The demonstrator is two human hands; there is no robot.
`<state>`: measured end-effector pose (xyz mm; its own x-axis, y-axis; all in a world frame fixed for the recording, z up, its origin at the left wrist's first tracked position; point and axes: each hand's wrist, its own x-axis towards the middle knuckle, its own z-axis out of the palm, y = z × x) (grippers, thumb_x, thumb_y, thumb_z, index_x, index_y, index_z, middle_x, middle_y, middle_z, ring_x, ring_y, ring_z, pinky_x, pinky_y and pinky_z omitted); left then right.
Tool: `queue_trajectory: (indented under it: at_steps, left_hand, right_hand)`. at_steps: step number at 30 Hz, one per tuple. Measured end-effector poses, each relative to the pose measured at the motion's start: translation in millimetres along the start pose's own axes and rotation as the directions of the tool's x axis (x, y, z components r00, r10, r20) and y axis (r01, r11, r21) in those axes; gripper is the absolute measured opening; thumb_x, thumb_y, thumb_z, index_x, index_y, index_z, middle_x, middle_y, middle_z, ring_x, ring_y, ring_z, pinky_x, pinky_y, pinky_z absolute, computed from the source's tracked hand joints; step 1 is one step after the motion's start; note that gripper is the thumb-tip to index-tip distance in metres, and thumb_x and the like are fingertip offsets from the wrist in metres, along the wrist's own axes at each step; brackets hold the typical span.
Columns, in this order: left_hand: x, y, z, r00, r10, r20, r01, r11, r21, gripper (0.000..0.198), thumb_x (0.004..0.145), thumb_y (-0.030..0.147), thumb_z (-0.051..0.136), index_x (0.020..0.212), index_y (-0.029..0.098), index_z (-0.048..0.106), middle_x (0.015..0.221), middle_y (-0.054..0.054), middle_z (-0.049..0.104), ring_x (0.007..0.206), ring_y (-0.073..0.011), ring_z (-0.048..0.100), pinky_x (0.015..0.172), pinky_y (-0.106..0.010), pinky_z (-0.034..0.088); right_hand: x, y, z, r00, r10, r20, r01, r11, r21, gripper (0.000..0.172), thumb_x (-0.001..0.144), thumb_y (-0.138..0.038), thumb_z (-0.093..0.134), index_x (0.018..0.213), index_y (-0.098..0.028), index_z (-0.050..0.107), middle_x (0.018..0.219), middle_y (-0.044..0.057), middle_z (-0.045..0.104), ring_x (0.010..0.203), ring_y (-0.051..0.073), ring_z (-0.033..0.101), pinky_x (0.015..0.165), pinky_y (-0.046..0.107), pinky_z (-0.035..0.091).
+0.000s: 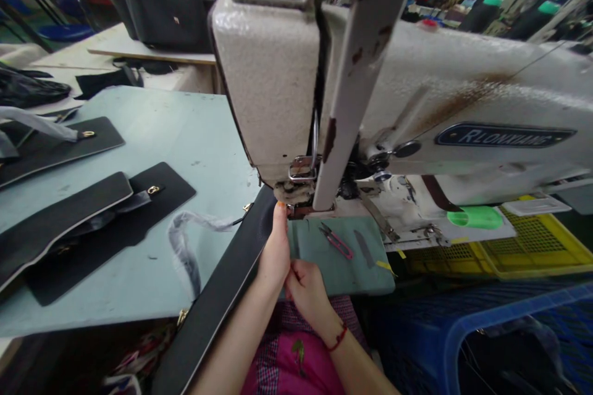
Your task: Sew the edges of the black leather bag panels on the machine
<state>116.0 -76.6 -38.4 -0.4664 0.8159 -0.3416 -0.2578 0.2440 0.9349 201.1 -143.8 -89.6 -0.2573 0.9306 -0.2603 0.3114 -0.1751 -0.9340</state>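
A long black leather panel [217, 296] runs from the table's front edge up to the presser foot [296, 210] of a white sewing machine [278, 80]. My left hand [275, 247] lies along the panel's right edge, fingers pressed together on it, the fingertip just below the foot. My right hand [306, 287] sits close beside it near the table edge, fingers curled and pinching the panel's edge. A clear plastic-wrapped strap [185, 241] trails off the panel to the left.
More black leather pieces with gold rings [92, 216] lie on the pale green table [176, 136] at left. Red-handled thread snips [336, 241] rest right of the needle. A yellow tray [532, 247] and a blue crate [463, 321] stand at right.
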Motion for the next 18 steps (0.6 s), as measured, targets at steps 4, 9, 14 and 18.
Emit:
queue_trajectory:
  at_steps: [4, 9, 14, 18]
  left_hand:
    - [-11, 2, 1.9, 0.996, -0.088, -0.014, 0.086, 0.992, -0.091, 0.038, 0.087, 0.055, 0.053, 0.091, 0.02, 0.066, 0.092, -0.007, 0.067, 0.096, -0.0206, 0.063, 0.084, -0.032, 0.049]
    - [-77, 8, -45.6, 0.98, 0.004, 0.199, 0.019, 0.993, -0.116, 0.028, 0.086, 0.049, 0.059, 0.076, 0.023, 0.06, 0.065, 0.0, 0.049, 0.058, -0.0143, 0.046, 0.055, -0.027, 0.042]
    - [-87, 82, -118.9, 0.649, 0.432, 0.626, -0.508, 0.859, -0.066, 0.014, 0.089, 0.028, 0.055, 0.09, 0.026, 0.069, 0.065, -0.003, 0.061, 0.061, -0.0181, 0.058, 0.054, -0.028, 0.049]
    - [1, 144, -105.5, 0.703, 0.224, 0.675, -0.615, 0.668, 0.42, 0.026, 0.088, 0.031, 0.059, 0.11, 0.02, 0.067, 0.109, -0.005, 0.07, 0.097, -0.0192, 0.063, 0.086, -0.03, 0.052]
  right_hand:
    - [0, -8, -4, 0.999, 0.014, -0.042, -0.009, 0.995, 0.097, 0.039, 0.094, -0.032, 0.043, 0.058, -0.018, 0.047, 0.048, -0.003, 0.046, 0.045, 0.009, 0.043, 0.047, 0.02, 0.031]
    - [10, -42, -14, 0.977, -0.081, -0.196, 0.122, 0.97, 0.209, 0.037, 0.096, -0.043, 0.044, 0.076, -0.016, 0.059, 0.063, 0.001, 0.058, 0.054, 0.011, 0.052, 0.052, 0.02, 0.039]
    - [37, -80, -6, 0.988, -0.093, -0.125, 0.13, 0.933, 0.336, 0.048, 0.096, -0.055, 0.041, 0.077, -0.016, 0.061, 0.065, 0.003, 0.063, 0.056, 0.012, 0.059, 0.048, 0.019, 0.041]
    - [55, -92, 10, 0.975, -0.074, -0.21, 0.128, 0.959, 0.255, 0.053, 0.093, -0.055, 0.045, 0.055, -0.018, 0.046, 0.047, -0.002, 0.049, 0.045, 0.011, 0.052, 0.043, 0.019, 0.035]
